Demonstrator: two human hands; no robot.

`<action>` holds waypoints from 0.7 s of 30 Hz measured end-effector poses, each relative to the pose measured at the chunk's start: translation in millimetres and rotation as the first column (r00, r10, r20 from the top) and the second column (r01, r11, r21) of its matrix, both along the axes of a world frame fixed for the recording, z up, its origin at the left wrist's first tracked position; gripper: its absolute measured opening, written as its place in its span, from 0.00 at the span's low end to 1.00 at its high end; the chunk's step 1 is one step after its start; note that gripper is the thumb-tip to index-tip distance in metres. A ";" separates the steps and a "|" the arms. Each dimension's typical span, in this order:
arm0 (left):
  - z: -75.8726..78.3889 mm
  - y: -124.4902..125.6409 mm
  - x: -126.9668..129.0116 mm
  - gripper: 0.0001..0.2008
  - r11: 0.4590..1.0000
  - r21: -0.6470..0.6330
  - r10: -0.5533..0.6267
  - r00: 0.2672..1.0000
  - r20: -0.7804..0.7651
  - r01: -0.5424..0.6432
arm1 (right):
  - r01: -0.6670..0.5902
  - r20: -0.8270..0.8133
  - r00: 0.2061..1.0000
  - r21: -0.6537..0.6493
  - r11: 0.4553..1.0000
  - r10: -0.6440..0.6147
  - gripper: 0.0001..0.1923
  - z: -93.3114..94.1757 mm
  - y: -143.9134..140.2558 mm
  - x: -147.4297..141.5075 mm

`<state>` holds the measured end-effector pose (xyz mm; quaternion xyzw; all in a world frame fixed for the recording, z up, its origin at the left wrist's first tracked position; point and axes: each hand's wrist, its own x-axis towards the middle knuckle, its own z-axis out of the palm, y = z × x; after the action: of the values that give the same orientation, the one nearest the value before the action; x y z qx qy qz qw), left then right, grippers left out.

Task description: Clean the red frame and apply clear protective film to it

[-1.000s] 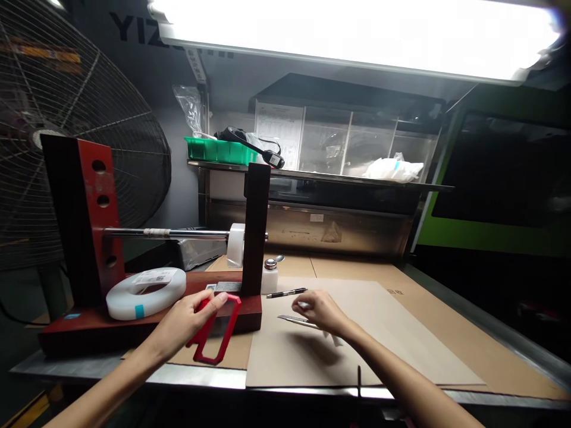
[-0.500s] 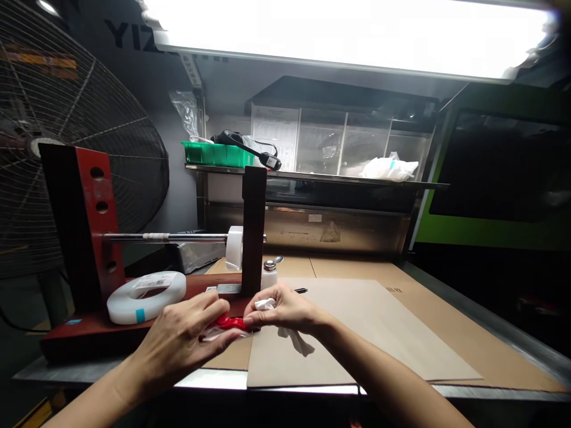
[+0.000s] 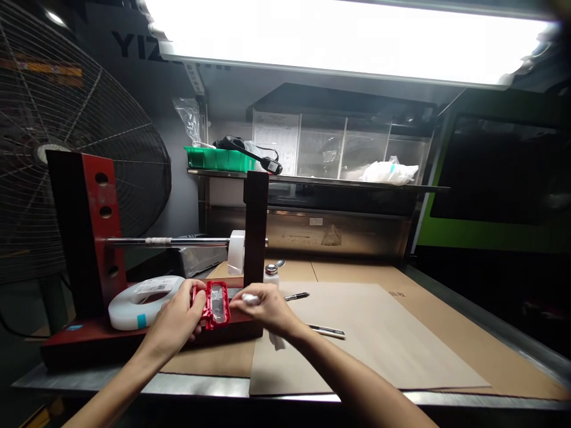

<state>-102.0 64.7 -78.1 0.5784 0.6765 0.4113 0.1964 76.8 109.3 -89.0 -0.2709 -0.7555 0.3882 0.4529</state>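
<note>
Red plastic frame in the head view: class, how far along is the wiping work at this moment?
Done: the red plastic frame is picked up, raised in the left hand. In hand: the right hand presses a white cloth at the frame's edge. Left: how clean it is cannot be told; the utility knife and black pen lie unused on the brown cardboard sheet.

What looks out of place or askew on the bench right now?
Nothing stands out. The left hand holds the red frame upright, and the right hand pinches a white cloth beside it. Two pens lie loose on the cardboard sheet, with nothing spilled or visibly broken.
</note>
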 end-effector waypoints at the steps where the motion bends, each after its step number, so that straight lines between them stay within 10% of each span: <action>1: 1.1 0.6 -0.9 0.12 1.000 0.016 0.015 1.000 -0.022 -0.014 | 0.015 -0.079 0.997 -0.137 0.990 -0.026 0.10 0.0 6.9 0.0; 7: 8.7 1.2 0.5 0.10 0.989 0.133 0.094 0.978 -0.186 -0.069 | -0.032 -0.182 0.982 -0.413 0.910 -0.048 0.20 4.6 31.5 0.1; 21: 4.1 6.8 2.3 0.10 0.983 0.180 0.087 0.955 -0.284 -0.036 | -0.070 -0.298 0.951 -0.475 0.877 -0.085 0.09 4.5 37.0 -15.7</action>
<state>-99.7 71.5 -74.0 0.6260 0.6774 0.3851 0.0310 61.1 146.3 -84.5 -0.3133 -0.5540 0.5991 0.4858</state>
